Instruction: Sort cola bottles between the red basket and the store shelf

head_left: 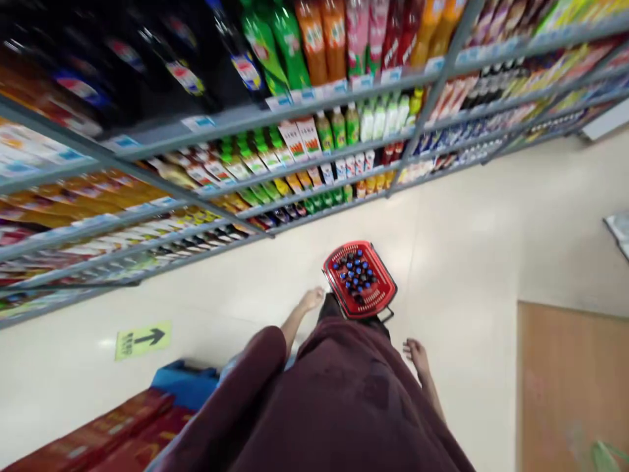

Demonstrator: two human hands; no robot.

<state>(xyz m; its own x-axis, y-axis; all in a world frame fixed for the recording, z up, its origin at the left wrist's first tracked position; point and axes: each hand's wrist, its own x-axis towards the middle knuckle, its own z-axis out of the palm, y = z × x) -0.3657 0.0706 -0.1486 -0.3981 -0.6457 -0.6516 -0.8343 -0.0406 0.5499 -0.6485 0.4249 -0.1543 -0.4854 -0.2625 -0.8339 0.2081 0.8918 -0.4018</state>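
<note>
1. The red shopping basket point(360, 280), full of blue-capped bottles point(358, 274), stands on the pale floor point(466, 262) before the drinks shelves point(314, 141).
2. The left hand point(312, 300) hangs just beside the basket's rim; blur hides whether it is closed or touching.
3. The right hand point(417, 354) hangs apart from the basket, fingers loosely spread, holding nothing.
4. A yellow arrow sticker point(143, 339) lies on the floor to the left.

Floor sticker point(143, 339), lower left of frame: black arrow pointing right, small text illegible; bottle labels and shelf price tags point(278, 101): blurred, unreadable.
</note>
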